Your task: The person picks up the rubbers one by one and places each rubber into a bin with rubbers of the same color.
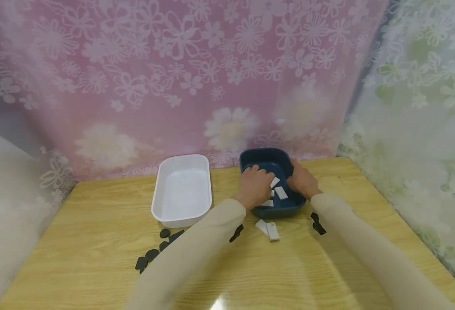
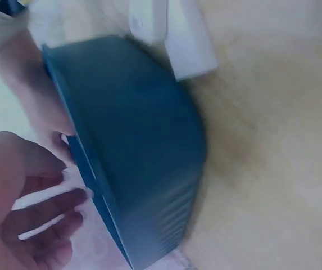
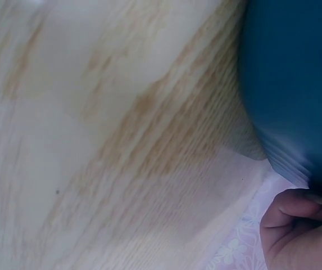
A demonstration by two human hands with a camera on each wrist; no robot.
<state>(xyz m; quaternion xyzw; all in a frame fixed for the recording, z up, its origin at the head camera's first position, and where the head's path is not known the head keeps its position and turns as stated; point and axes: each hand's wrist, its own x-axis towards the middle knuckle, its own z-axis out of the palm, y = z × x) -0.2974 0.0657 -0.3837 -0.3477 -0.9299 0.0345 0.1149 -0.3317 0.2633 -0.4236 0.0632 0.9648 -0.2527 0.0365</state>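
Locate the tub [image 1: 278, 212] at 1 o'clock on the table [image 1: 297, 267]. Expect light, stiff, probably slick plastic; take hold by opposite walls at 3 and 9. Treat the tiles [image 1: 281, 193] inside as rigid and possibly brittle; pinch by the long edges. Note right hand [image 1: 303, 180] clamped on the tub at 3; left hand [image 1: 254, 185] at 9, fingers apart, gripping nothing. Outside, find loose tiles [image 1: 272, 231] at 6, black pieces [image 1: 152, 255] at 8, white tray [image 1: 181, 189] at 9.
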